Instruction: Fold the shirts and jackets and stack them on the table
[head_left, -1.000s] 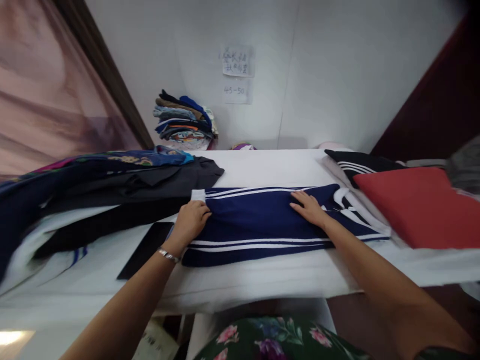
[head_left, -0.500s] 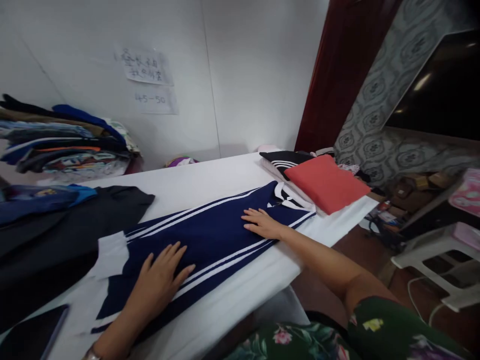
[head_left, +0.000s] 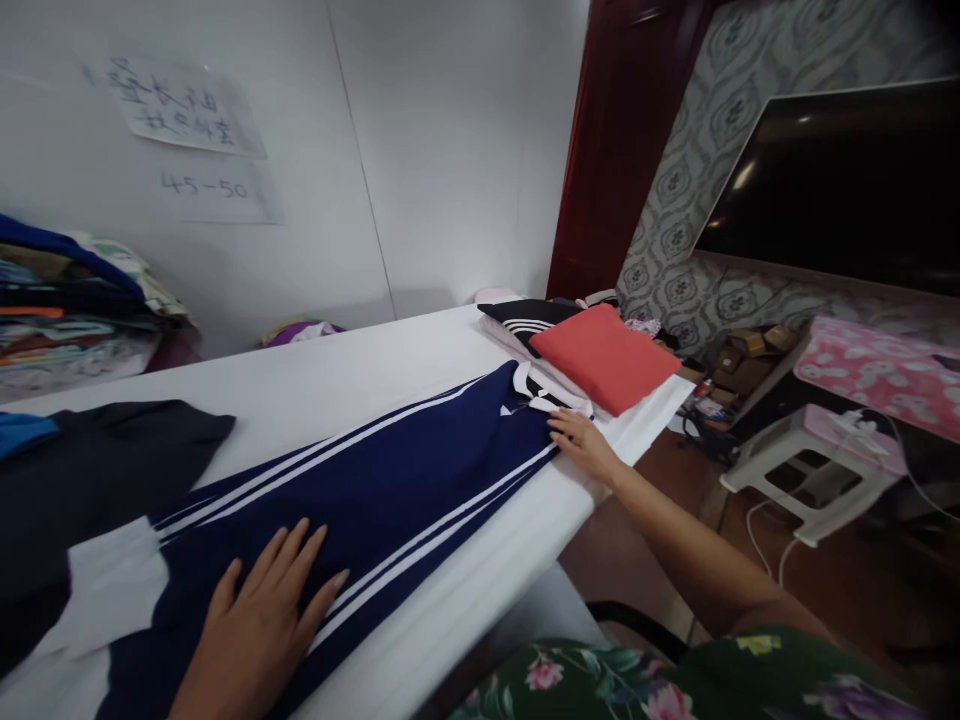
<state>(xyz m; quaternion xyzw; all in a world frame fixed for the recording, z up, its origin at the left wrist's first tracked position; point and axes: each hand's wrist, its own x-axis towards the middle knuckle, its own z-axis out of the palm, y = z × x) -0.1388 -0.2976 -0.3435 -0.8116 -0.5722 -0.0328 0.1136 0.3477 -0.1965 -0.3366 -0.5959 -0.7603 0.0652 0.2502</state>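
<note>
A navy shirt [head_left: 420, 450] with white stripes and a white collar lies lengthwise on the white-covered table [head_left: 300, 370], its long sides folded in. White cloth [head_left: 120, 585] shows at its near left end. My left hand [head_left: 259, 610] rests flat on the navy fabric toward that end, fingers spread. My right hand [head_left: 589, 445] is at the collar end, its fingertips on the shoulder edge below the white collar; the fingers are stretched out. Nothing is gripped in either hand.
Folded garments, a coral one [head_left: 607, 360] on top, lie beyond the collar. A dark grey garment [head_left: 150, 450] spreads at left, with a clothes stack [head_left: 75, 310] behind. A white stool [head_left: 817, 470] stands right of the table; a screen [head_left: 840, 190] hangs on the wall.
My right hand has slid along the shirt from its upper middle to the shoulder by the collar. My left hand stays flat on the shirt. The view has turned right.
</note>
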